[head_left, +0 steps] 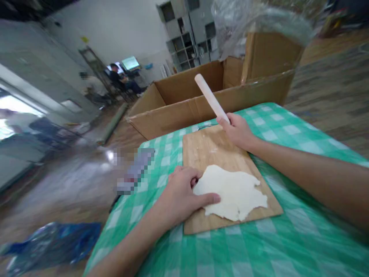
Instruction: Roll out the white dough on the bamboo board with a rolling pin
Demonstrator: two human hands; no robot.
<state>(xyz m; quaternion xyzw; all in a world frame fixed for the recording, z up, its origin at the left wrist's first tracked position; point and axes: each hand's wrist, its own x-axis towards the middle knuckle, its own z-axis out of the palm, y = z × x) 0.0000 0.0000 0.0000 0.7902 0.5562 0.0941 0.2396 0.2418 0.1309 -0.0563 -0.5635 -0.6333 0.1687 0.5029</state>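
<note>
A flat, ragged sheet of pale dough (233,192) lies on a wooden board (207,150) on a table with a green and white checked cloth (288,246). My left hand (181,196) rests on the dough's left edge, fingers curled at that edge and thumb stretched out over the dough. My right hand (238,132) is at the board's far right corner, closed around one end of a white rolling pin (210,98) that points up and away from me, clear of the dough.
An open cardboard box (184,111) stands just beyond the table, with clear plastic sheeting (259,19) above its right side. A blue plastic bag (54,240) lies on the floor at lower left. A person sits at a screen far back.
</note>
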